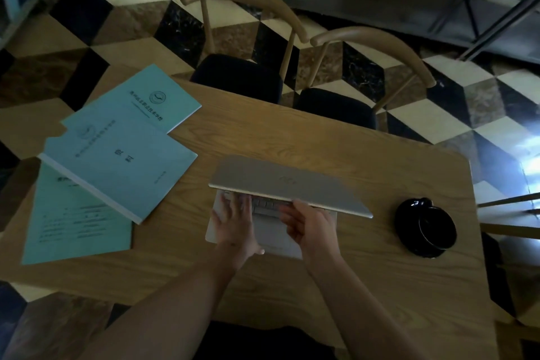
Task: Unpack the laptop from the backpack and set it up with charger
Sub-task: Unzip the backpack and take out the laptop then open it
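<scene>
A silver laptop lies on the wooden table, its lid raised partway over the keyboard. My left hand rests flat on the palm rest and left keys, fingers spread. My right hand reaches under the lid's front edge, fingers curled against it near the middle. No backpack or charger shows in the head view.
Three teal booklets overlap on the table's left side. A black cup on a black saucer sits right of the laptop. Two wooden chairs with dark seats stand across the table. Another chair's frame pokes in at the right edge.
</scene>
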